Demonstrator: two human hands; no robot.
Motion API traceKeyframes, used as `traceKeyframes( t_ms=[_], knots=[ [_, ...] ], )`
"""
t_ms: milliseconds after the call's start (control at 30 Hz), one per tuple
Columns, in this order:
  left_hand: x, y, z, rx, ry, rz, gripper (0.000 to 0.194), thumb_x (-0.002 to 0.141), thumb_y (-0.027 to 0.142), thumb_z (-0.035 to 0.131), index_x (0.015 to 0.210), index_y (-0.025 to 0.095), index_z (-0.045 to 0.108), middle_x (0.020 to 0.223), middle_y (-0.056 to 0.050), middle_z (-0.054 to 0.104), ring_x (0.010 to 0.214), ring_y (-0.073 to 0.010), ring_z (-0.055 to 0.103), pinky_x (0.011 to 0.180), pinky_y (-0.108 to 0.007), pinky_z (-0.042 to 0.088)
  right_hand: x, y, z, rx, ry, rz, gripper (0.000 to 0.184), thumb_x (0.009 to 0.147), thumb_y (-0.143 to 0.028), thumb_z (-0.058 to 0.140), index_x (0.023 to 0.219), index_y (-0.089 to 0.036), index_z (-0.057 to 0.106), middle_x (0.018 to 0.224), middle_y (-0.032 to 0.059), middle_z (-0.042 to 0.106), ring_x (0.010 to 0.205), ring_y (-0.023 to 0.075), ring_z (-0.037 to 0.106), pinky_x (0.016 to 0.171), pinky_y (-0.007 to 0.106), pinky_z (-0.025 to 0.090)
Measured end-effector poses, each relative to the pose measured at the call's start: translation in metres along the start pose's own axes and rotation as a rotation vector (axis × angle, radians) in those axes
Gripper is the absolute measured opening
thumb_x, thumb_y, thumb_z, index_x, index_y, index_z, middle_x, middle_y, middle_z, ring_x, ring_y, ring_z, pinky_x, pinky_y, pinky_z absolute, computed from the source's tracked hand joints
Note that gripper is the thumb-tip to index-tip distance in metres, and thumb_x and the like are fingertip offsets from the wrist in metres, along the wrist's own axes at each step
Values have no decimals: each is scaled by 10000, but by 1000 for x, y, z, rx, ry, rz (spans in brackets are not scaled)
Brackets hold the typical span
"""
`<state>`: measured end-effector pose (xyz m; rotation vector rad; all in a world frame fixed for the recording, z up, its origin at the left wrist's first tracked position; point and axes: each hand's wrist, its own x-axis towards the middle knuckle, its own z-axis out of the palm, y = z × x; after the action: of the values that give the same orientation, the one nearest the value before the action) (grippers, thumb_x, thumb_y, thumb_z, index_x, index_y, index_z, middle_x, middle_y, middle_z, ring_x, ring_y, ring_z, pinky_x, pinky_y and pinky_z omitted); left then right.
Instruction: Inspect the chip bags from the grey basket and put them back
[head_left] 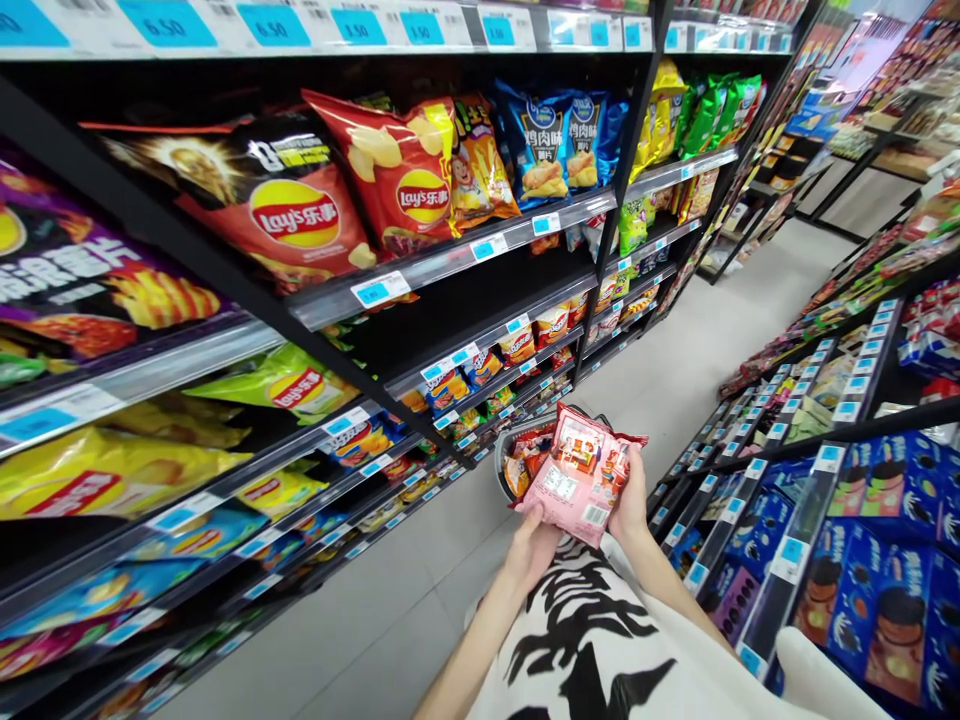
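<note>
1. Left hand (534,548): at the near left corner of the pink bag (571,482). Thumb lies on the bag's upper face, pointing away from the body; the other fingers are hidden beneath. Fingers closed to about the bag's thickness, gripping it.
2. Right hand (628,505): at the bag's right edge, raised a little farther from the body than the left. Thumb extends up along the edge; the other fingers are mostly hidden behind. Grip closed on the bag.
3. Left forearm (472,645) angles forward and to the right; right forearm (681,592) angles forward and to the left. Both converge on the bag in front of the printed shirt (600,650).
4. Pink bag: held by both hands, printed face and barcode toward the camera, tilted. In view it overlaps the right side of the basket (501,475); contact between them cannot be determined.
5. Basket: holds red and orange packets (525,462), near the foot of the left-hand shelves (442,255).
6. Left-hand shelves: large chip bags (304,220) along the upper front edge. Blue boxes (900,570) on the right-hand shelves (780,560).
</note>
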<state>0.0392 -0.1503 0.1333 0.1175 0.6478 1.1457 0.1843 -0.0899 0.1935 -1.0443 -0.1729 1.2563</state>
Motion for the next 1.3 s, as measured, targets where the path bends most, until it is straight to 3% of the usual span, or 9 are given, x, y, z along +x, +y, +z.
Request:
traceKeyframes(
  t_ms=[133,400,600,867,1033,1300],
  knots=[
    [-1,3,6,-20,20,-4,811,782,570,868,1479,240,618,1405,-128,722,1404,-388,582,1208,-536,418,0,0,0,4,33,-1,329,848,-557,811,947,-260,711,940,-46,843,822,205,793,816,350,663],
    [2,0,0,-10,25,11,776,811,547,842,1483,231,616,1397,-141,725,1361,-391,615,1189,-544,432,2,2,-1,-53,47,-47,365,816,-594,824,921,-257,730,909,-44,834,827,202,785,832,350,652],
    [0,-2,4,-7,77,70,742,801,527,863,1435,207,647,1393,-140,730,1371,-383,612,1197,-535,443,2,-1,2,-8,-12,54,381,861,-624,769,1009,-273,754,1023,-13,859,930,242,807,905,401,653],
    [2,-4,-4,36,110,106,717,778,504,892,1388,187,689,1351,-154,749,1327,-381,648,1149,-523,489,5,-1,2,1,-8,0,374,887,-583,744,1103,-278,768,1096,-14,860,1071,252,800,998,424,634],
    [3,-8,-9,98,126,186,650,737,426,943,1316,202,751,1319,-141,774,1302,-375,675,1170,-514,468,6,0,1,22,22,69,345,865,-593,757,1032,-293,775,1068,-14,864,1050,259,808,997,429,646],
    [4,-6,-6,120,128,197,536,760,445,930,1222,209,796,1291,-127,788,1276,-356,691,1190,-524,444,6,0,3,42,55,136,336,848,-612,758,966,-298,768,1011,-4,867,1041,282,811,959,468,670]
  ],
)
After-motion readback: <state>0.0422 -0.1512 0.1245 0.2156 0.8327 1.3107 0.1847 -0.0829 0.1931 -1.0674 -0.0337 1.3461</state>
